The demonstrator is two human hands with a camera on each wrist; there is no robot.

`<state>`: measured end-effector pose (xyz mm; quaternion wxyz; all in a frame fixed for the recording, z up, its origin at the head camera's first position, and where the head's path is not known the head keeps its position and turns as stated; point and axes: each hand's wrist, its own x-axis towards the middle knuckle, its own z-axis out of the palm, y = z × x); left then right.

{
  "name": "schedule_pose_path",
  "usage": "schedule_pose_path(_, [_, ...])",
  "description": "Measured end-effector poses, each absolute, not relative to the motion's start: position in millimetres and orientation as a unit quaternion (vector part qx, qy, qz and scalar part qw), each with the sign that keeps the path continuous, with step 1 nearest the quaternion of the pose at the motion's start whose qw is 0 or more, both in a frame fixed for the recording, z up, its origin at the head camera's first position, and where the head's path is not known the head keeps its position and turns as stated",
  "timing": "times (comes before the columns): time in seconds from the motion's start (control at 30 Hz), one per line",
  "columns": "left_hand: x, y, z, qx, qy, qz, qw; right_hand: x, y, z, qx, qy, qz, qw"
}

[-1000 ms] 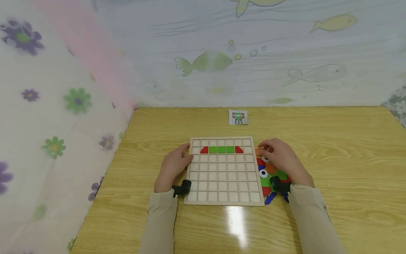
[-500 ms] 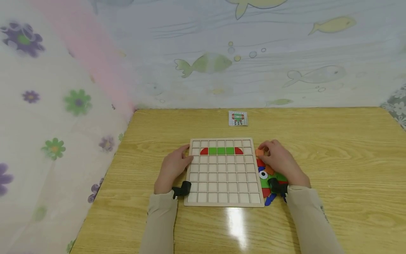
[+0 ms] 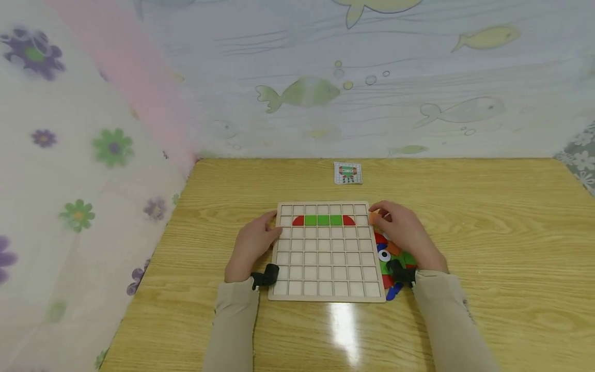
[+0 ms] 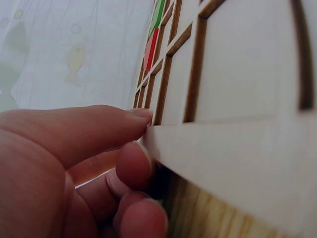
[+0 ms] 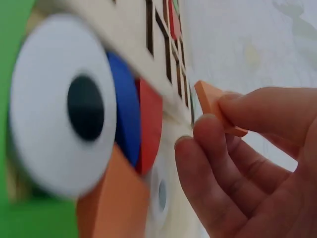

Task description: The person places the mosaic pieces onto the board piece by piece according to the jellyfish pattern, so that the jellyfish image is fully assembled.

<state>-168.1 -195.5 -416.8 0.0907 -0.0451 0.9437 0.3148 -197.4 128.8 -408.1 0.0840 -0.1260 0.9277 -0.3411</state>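
Note:
A wooden grid board [image 3: 324, 258] lies on the table. Three green square tiles [image 3: 323, 220] sit in its second row from the far edge, with a red quarter-round tile [image 3: 298, 221] at the left end and another red tile [image 3: 348, 220] at the right. My left hand [image 3: 253, 238] holds the board's left edge, thumb on the frame and fingers bent against its side. My right hand [image 3: 403, 227] pinches an orange tile [image 5: 210, 101] between thumb and fingers, beside the board's upper right edge and raised off the pile.
A heap of coloured tiles [image 3: 388, 268] lies along the board's right side, with blue, red, orange and green pieces and white eye discs [image 5: 64, 104]. A small picture card [image 3: 347, 173] lies behind the board, near the patterned wall [image 3: 395, 124].
My right hand has taken the orange tile from the top of the pile and brought it left to the board's edge. The left hand stays in place.

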Motion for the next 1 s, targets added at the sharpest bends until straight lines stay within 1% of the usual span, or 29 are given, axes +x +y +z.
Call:
schedule_pose_path(0.1, [-169,-195,-417,-0.043,0.944,0.313,0.089,-198,121,-405,-0.144,0.922,-0.349,0.083])
schedule_pose_path(0.33, [-170,-194,-417,-0.044,0.943,0.315,0.092,-202,95,-398,-0.176,0.911,-0.356,0.108])
schedule_pose_path(0.5, [-169,-195,-415,-0.047,0.945,0.31,0.092,-205,72,-401,-0.206,0.905,-0.352,0.12])
schedule_pose_path(0.63, [-169,-195,-415,-0.048,0.945,0.311,0.094,-207,57,-405,-0.207,0.898,-0.366,0.13])
schedule_pose_path(0.83, [-169,-196,-418,-0.041,0.946,0.308,0.09,-206,35,-406,-0.216,0.894,-0.369,0.131])
schedule_pose_path(1.0, [-170,-197,-418,-0.038,0.948,0.304,0.087,-203,19,-404,-0.228,0.901,-0.348,0.122])
